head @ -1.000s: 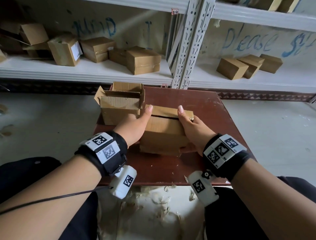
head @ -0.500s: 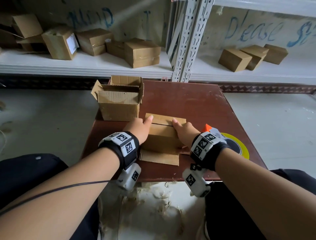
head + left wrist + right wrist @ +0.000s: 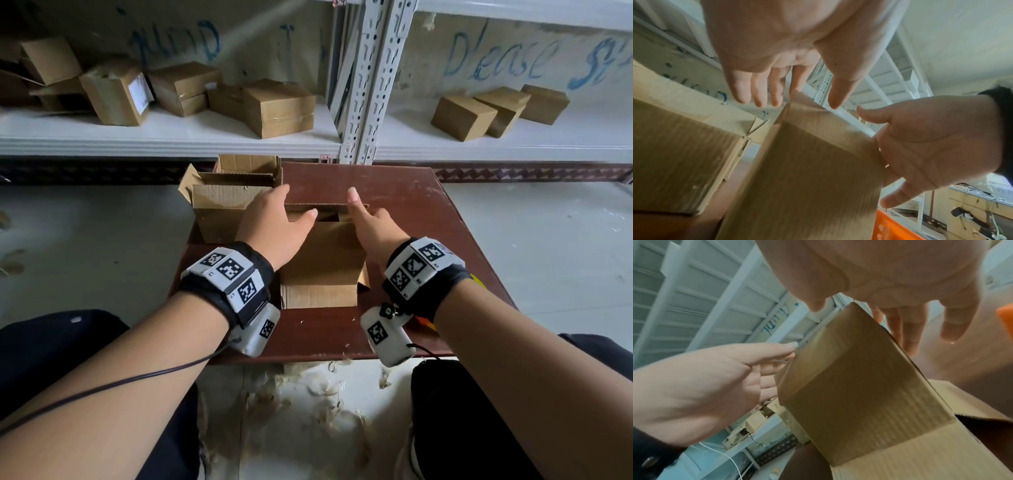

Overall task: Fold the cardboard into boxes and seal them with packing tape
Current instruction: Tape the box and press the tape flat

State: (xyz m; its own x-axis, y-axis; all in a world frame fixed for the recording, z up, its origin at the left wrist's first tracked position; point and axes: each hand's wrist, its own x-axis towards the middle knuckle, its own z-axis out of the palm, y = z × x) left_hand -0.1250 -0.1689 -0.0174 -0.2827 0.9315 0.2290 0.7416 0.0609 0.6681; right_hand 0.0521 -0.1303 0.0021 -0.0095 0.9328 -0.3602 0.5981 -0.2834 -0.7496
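Observation:
A small brown cardboard box (image 3: 322, 263) stands upright in the middle of the brown table (image 3: 414, 212), its top open and its lower flaps splayed on the tabletop. My left hand (image 3: 291, 205) lies flat against the box's left side with straight fingers, the thumb reaching over the top opening. My right hand (image 3: 364, 205) presses the right side with straight fingers. The left wrist view shows my left hand (image 3: 803, 91) above the box (image 3: 807, 178) and the right palm (image 3: 920, 146) against its side. The right wrist view shows the box (image 3: 859, 386) between my right hand (image 3: 869, 305) and my left palm (image 3: 715, 386).
A second box (image 3: 226, 209) with raised flaps stands just left of my left hand, seen up close as the box (image 3: 674, 154). An orange and yellow tape dispenser (image 3: 424, 322) is mostly hidden behind my right wrist. White shelves (image 3: 171, 137) behind hold several finished boxes.
The cardboard lay flattened under both hands half a second ago. It now stands up as an open-topped box, and both hands have shifted to its sides.

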